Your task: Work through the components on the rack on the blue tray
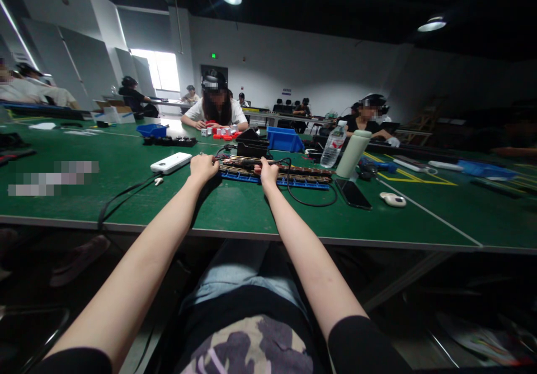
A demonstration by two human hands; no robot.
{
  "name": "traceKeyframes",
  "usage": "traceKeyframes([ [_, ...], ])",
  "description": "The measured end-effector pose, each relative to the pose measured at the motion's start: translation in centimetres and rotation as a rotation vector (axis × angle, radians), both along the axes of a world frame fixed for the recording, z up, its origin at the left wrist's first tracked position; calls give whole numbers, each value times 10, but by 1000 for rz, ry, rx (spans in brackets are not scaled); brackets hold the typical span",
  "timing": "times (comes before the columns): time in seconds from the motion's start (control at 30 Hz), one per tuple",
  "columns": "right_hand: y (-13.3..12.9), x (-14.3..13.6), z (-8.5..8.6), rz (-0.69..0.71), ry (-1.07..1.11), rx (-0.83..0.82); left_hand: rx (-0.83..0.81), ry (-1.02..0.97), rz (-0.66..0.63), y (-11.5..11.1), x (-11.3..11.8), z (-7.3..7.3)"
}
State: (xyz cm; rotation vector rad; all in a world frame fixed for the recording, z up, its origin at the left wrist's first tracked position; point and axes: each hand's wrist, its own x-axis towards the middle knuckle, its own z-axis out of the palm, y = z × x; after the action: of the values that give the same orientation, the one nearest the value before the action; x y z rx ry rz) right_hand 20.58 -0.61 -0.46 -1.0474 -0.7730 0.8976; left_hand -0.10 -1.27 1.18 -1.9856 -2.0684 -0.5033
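A long blue rack (293,183) on the table holds rows of thin copper-coloured and dark strips (306,171). At its left end is my left hand (203,168), closed with fingers curled; what is inside the grip is hidden. My right hand (268,174) is over the middle of the rack, its fingers closed round a slim dark tool (265,161) that seems joined to a black cable (312,203). The cable loops onto the table at the right. A black box-like holder (251,143) stands just behind the rack.
A white power bank (171,163) and an earbud (158,181) lie left. To the right are a water bottle (334,145), a pale green flask (353,154), a phone (353,194) and an earbud case (392,199). Blue bins (285,139) stand behind; a co-worker (216,108) sits opposite.
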Motion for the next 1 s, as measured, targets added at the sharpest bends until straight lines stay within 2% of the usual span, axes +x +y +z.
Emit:
traceKeyframes([
  [0.3, 5, 0, -4, -1, -7, 9, 5, -13, 10, -1, 1, 0],
  [1.0, 1, 0, -1, 10, 0, -2, -32, -22, 19, -6, 2, 4],
])
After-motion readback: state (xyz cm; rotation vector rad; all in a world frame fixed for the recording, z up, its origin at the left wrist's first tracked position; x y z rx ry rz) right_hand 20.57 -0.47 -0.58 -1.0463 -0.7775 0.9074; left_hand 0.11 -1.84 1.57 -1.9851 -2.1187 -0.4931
